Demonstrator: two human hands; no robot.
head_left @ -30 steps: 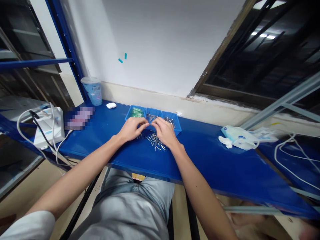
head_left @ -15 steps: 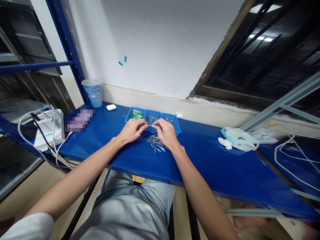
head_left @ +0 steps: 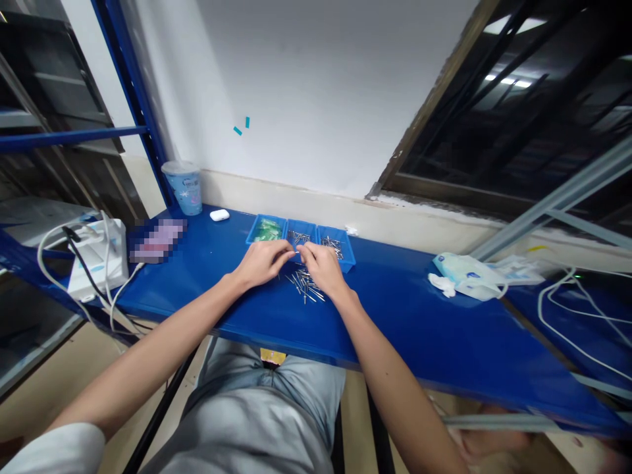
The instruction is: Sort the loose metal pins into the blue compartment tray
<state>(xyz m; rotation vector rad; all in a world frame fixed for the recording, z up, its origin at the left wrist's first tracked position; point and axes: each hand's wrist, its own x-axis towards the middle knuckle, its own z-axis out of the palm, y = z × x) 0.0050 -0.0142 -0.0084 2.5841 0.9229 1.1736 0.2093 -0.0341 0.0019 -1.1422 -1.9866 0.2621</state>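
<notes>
Over the worktop [head_left: 395, 296], left hand [head_left: 261, 263] and right hand [head_left: 323, 266] have fingertips nearly together at a pale sliver [head_left: 297, 252]; I can't tell if either grips it; pins [head_left: 306, 285] below look light, stiff, slick, best pinched mid-shaft.

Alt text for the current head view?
A person's left hand and right hand nearly meet above a blue table, anything pinched between them too small to make out. A pile of thin metal pins lies on it by the right hand; beyond are three blue trays, the left holding green pieces, the others metal pieces.
</notes>
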